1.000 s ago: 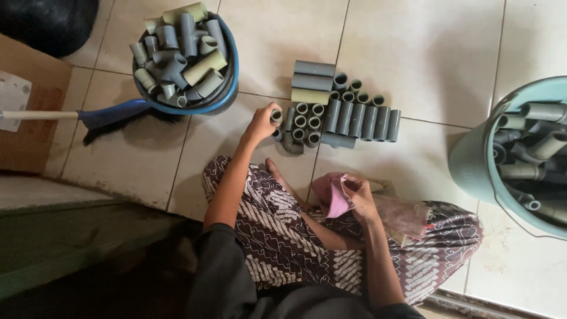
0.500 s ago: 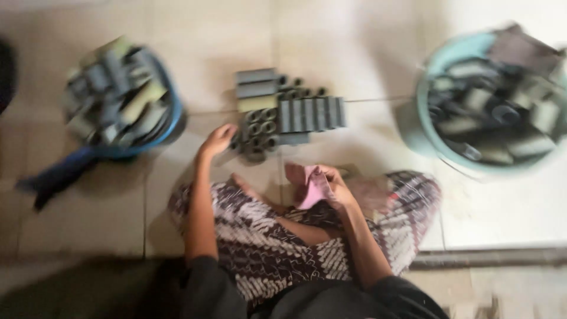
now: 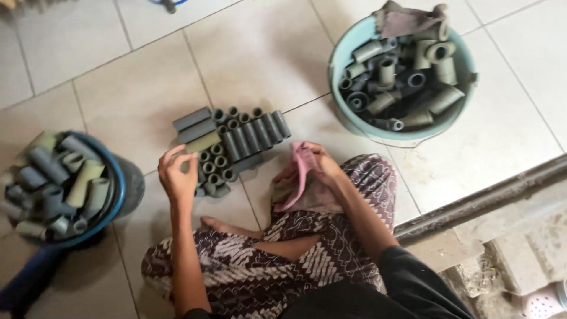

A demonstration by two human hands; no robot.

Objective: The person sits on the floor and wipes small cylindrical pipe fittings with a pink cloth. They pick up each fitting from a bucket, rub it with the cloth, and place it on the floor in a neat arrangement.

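Note:
I sit cross-legged on a tiled floor in patterned trousers. My left hand [image 3: 177, 175] hovers with fingers apart beside a stack of short grey pipe pieces [image 3: 233, 142] arranged on the floor, holding nothing I can see. My right hand [image 3: 316, 167] is closed on a pink cloth [image 3: 300, 177] over my knee. A light blue basin [image 3: 354, 118] at the upper right is full of grey pipe pieces, with a grey rag on top. A dark blue basin [image 3: 121, 189] at the left also holds several pipe pieces.
A raised metal door track and rough concrete threshold [image 3: 484, 207] run along the lower right. Part of a blue object [image 3: 23, 283] sticks out below the dark blue basin.
The camera view has swung, shifting the scene left and down. My left hand has drawn slightly back from the stacked pipe pieces. My right hand still grips the pink cloth.

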